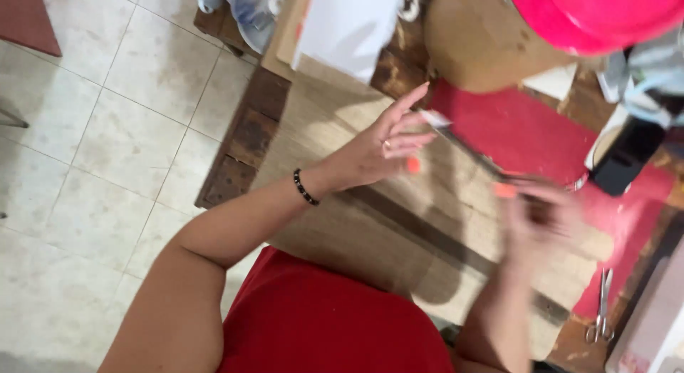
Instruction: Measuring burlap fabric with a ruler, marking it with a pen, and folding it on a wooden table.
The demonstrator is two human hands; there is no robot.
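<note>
Two hands work over a wooden tabletop (249,141). The left hand (377,148) is spread wide, fingers fanned, with a ring on one finger and a black bead bracelet (305,188) at the wrist; its fingertips touch the pale end of a long thin strip (463,148) that runs slantwise toward the right hand (538,216). The right hand is blurred; it seems to close around the strip's other end, though the grip itself cannot be made out. Beneath both hands lies a tan sheet of board (342,230), and a red cloth (527,134) lies just beyond the strip. A pair of scissors (602,309) rests near the right edge of the tabletop, well apart from the hands. A round cardboard drum (477,42) and a bright pink bowl (598,13) sit at the far side, with white paper (349,24) beside them. A tiled floor (92,145) lies to the left.
</note>
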